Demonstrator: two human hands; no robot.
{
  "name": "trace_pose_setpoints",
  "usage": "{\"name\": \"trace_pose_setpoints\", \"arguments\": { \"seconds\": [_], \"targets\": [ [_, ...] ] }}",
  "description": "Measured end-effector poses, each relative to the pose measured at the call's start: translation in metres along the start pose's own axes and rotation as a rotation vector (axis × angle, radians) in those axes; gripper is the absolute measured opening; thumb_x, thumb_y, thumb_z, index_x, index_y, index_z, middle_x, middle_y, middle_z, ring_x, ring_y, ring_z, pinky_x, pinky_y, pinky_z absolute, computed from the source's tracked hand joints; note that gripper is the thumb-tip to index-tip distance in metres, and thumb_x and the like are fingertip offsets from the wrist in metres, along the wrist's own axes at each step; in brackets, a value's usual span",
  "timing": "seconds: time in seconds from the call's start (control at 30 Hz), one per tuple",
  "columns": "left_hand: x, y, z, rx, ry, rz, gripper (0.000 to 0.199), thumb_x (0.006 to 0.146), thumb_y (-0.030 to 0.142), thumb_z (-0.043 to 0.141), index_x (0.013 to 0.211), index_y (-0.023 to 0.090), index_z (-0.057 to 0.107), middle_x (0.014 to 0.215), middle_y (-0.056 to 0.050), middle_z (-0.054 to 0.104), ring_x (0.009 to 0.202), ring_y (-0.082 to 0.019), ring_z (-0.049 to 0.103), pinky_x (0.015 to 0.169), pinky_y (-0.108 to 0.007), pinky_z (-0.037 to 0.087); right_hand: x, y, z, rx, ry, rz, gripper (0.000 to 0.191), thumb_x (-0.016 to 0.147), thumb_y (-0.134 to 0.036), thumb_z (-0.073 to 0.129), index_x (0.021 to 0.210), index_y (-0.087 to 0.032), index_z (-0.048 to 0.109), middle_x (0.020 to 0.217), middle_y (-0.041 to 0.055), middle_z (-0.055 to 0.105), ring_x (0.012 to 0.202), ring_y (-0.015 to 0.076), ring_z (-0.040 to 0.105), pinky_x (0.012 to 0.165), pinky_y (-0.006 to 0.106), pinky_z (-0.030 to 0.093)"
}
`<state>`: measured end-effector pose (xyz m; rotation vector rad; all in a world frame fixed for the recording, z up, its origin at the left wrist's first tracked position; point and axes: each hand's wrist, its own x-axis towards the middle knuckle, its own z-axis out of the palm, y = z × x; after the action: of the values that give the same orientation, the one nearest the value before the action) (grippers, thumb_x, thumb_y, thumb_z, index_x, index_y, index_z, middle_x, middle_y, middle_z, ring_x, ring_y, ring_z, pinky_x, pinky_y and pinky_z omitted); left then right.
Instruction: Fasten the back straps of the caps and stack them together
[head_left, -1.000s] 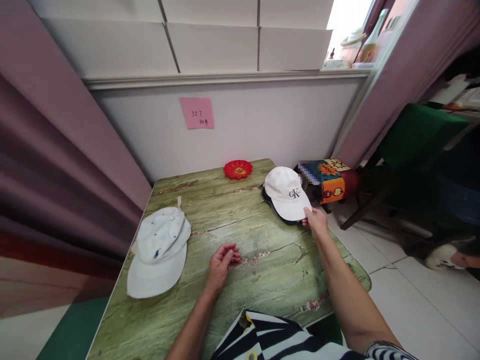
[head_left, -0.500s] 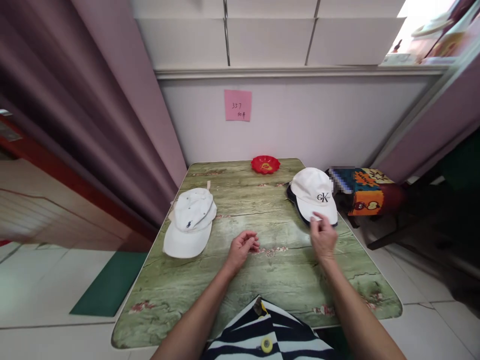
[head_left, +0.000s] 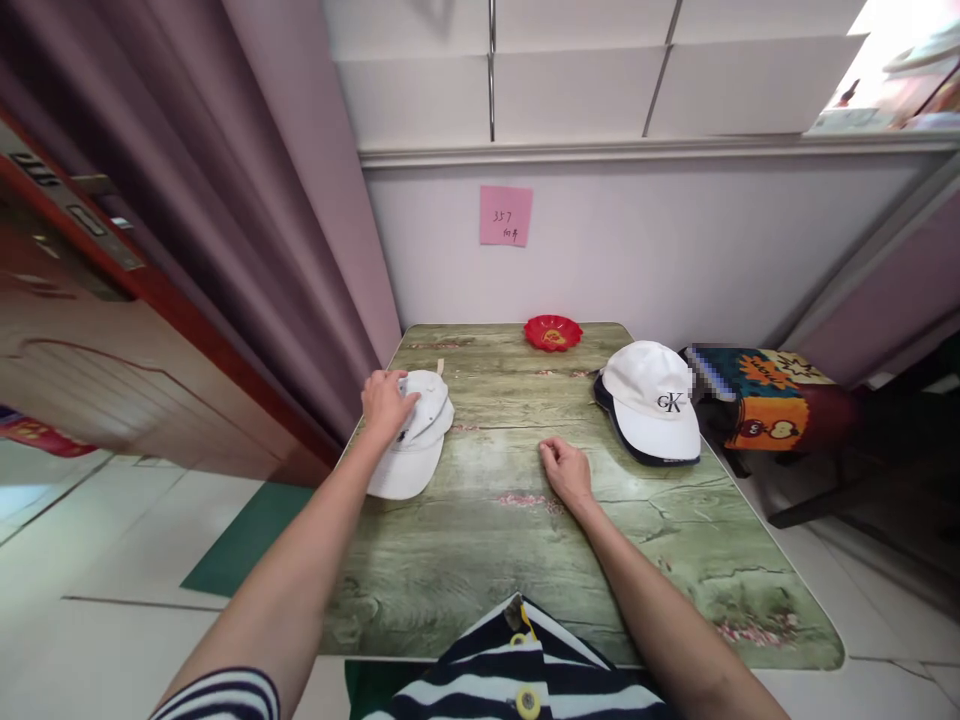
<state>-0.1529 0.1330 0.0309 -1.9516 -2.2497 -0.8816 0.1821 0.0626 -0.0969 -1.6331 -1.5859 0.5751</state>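
Note:
At the left side of the table (head_left: 442,550) lies a white baseball cap (head_left: 424,440) with a small dark logo, its brim towards me. My left hand (head_left: 385,405) is over the left of its crown, thumb and fingers apart and touching or nearly touching the fabric; the hand and wrist hide part of the cap. My right hand (head_left: 567,470) hovers or rests near the table's middle, fingers curled in, nothing visible in it. To its right, a white cap with black letters (head_left: 651,400) sits on top of a dark navy cap (head_left: 622,440), which shows only along the edges.
A red scalloped dish (head_left: 553,332) stands at the table's far edge by the wall. A pink note (head_left: 505,215) is stuck on the wall. Right of the table is a stool with a colourful cover (head_left: 772,400). A purple curtain (head_left: 300,180) and a wooden door stand at the left.
My left hand has gone from the table's middle to the left white cap. My right hand has left the lettered cap's brim and come back towards the middle. The view has turned left.

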Motion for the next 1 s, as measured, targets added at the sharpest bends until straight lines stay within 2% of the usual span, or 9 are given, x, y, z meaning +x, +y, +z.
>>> {"name": "trace_pose_setpoints", "arguments": {
  "seconds": [0.07, 0.13, 0.23, 0.37, 0.53, 0.67, 0.77, 0.83, 1.0],
  "targets": [
    [0.008, -0.01, -0.002, 0.115, -0.109, 0.004, 0.029, 0.072, 0.03, 0.07, 0.099, 0.018, 0.07, 0.115, -0.015, 0.058, 0.109, -0.035, 0.05, 0.092, -0.046, 0.039, -0.002, -0.001, 0.0, -0.011, -0.002, -0.014, 0.033, 0.089, -0.043, 0.045, 0.086, -0.023, 0.072, 0.069, 0.0016, 0.069, 0.066, 0.0185, 0.061, 0.065, 0.025, 0.038],
    [0.01, -0.014, -0.001, 0.157, -0.155, 0.031, 0.015, 0.076, 0.031, 0.065, 0.084, 0.019, 0.07, 0.113, -0.013, 0.06, 0.109, -0.034, 0.05, 0.092, -0.046, 0.038, -0.003, -0.001, 0.0, -0.022, 0.001, -0.013, 0.033, 0.089, -0.042, 0.045, 0.086, -0.023, 0.072, 0.071, 0.002, 0.07, 0.068, 0.0188, 0.063, 0.065, 0.025, 0.039],
    [0.01, -0.013, -0.007, 0.137, -0.124, 0.075, 0.013, 0.08, 0.029, 0.057, 0.075, 0.019, 0.064, 0.111, -0.01, 0.063, 0.108, -0.032, 0.052, 0.092, -0.046, 0.038, -0.003, 0.0, 0.0, -0.033, 0.007, -0.022, 0.032, 0.089, -0.041, 0.045, 0.086, -0.022, 0.072, 0.073, 0.0026, 0.072, 0.07, 0.0191, 0.064, 0.066, 0.025, 0.04],
    [0.011, -0.008, -0.031, 0.081, -0.085, 0.106, 0.011, 0.081, 0.025, 0.052, 0.073, 0.019, 0.057, 0.113, -0.01, 0.064, 0.109, -0.03, 0.054, 0.092, -0.046, 0.038, -0.004, 0.002, 0.001, -0.021, 0.009, -0.033, 0.032, 0.089, -0.041, 0.045, 0.087, -0.023, 0.072, 0.073, 0.0023, 0.072, 0.07, 0.0192, 0.065, 0.067, 0.025, 0.041],
    [0.005, 0.012, -0.068, -0.04, -0.06, 0.226, 0.013, 0.081, 0.025, 0.051, 0.069, 0.019, 0.052, 0.115, -0.007, 0.063, 0.111, -0.026, 0.054, 0.095, -0.042, 0.037, -0.005, 0.002, 0.0, -0.006, 0.017, -0.046, 0.034, 0.089, -0.043, 0.044, 0.086, -0.022, 0.072, 0.073, 0.0033, 0.072, 0.069, 0.0199, 0.065, 0.066, 0.026, 0.041],
    [-0.004, 0.045, -0.095, -0.156, 0.006, 0.335, 0.013, 0.081, 0.026, 0.053, 0.07, 0.019, 0.052, 0.115, -0.006, 0.063, 0.106, -0.022, 0.056, 0.092, -0.036, 0.041, -0.005, 0.004, -0.003, 0.061, 0.016, -0.063, 0.036, 0.087, -0.045, 0.046, 0.084, -0.021, 0.071, 0.07, 0.0037, 0.07, 0.066, 0.02, 0.063, 0.065, 0.027, 0.042],
    [-0.013, 0.075, -0.111, -0.258, 0.039, 0.348, 0.012, 0.081, 0.026, 0.054, 0.071, 0.018, 0.053, 0.118, -0.006, 0.063, 0.098, -0.02, 0.057, 0.083, -0.032, 0.044, -0.011, -0.004, 0.001, 0.236, 0.001, -0.038, 0.037, 0.085, -0.048, 0.049, 0.086, -0.019, 0.071, 0.07, 0.0045, 0.069, 0.065, 0.0199, 0.062, 0.065, 0.029, 0.045],
    [-0.019, 0.093, -0.114, -0.36, 0.052, 0.33, 0.012, 0.079, 0.026, 0.057, 0.071, 0.018, 0.055, 0.117, -0.006, 0.063, 0.094, -0.019, 0.058, 0.079, -0.03, 0.044, -0.018, -0.017, 0.007, 0.445, -0.081, -0.015, 0.037, 0.083, -0.05, 0.054, 0.092, -0.018, 0.07, 0.073, 0.005, 0.07, 0.065, 0.0197, 0.062, 0.066, 0.03, 0.048],
    [-0.039, 0.125, -0.095, -0.799, -0.012, 0.197, 0.017, 0.074, 0.031, 0.064, 0.069, 0.016, 0.057, 0.112, -0.009, 0.065, 0.091, -0.02, 0.06, 0.081, -0.032, 0.046, -0.032, -0.074, 0.014, 1.076, -0.305, 0.105, 0.04, 0.077, -0.05, 0.065, 0.105, -0.021, 0.067, 0.1, 0.0054, 0.073, 0.088, 0.021, 0.067, 0.086, 0.036, 0.052]
  ]
}}
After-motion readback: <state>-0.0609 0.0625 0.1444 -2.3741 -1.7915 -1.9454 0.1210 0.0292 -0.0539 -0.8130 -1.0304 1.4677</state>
